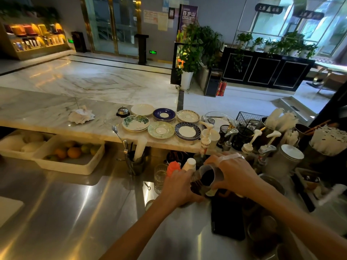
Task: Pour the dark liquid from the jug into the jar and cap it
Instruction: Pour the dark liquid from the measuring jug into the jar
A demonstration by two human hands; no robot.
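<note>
Two bare forearms come in from the bottom edge over the steel counter (75,212). A black flat slab (228,220), possibly a scale or tray, lies on the counter under the right forearm, toward the near right.

Left hand (178,188) is wrapped around the jar (197,186); the jar stands on the counter just left of the black slab's far end, already partly dark inside. Most of the jar is hidden by the fingers, fill level unclear.

Right hand (234,175) is closed on the jug (208,177), thumb low, fingers over the top. The jug is tilted left with its mouth over the jar, touching or nearly touching the rim. Dark liquid (207,178) is visible inside the jug. No cap visible on the jar.

Just beyond the hands: a ribbed clear glass (160,175), an orange item (173,167), a white-capped bottle (189,164). Left of these, a utensil holder (135,162) with spoons. Far left of the counter, a white bin (71,156) of oranges and lemons.

Right side: syrup pump bottles (206,139), a lidded metal canister (287,158), a cup of straws (328,141).

Raised marble ledge (47,113) behind: stacks of saucers (163,124), a service bell (123,111), crumpled paper (80,115) near its middle.
</note>
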